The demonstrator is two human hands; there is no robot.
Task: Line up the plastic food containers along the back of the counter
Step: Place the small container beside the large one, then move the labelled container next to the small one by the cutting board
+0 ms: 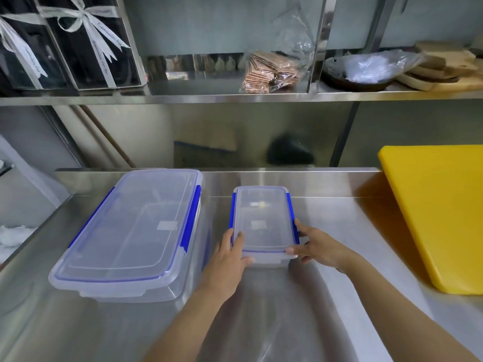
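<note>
Two clear plastic containers with blue-clipped lids stand on the steel counter (339,231). The large container (130,231) is on the left, its far end against the raised back ledge. The small container (262,220) is in the middle, its far end touching that ledge too. My left hand (230,254) grips the small container's near left corner. Its near right corner is held by my right hand (317,246), fingers along the blue side clip.
A thick yellow cutting board (439,212) lies at the right, reaching the back ledge. Above runs a steel shelf (183,96) with black gift boxes (68,43), a bag of brown wafers (271,70), a wrapped pan (363,69) and wooden boards (444,66).
</note>
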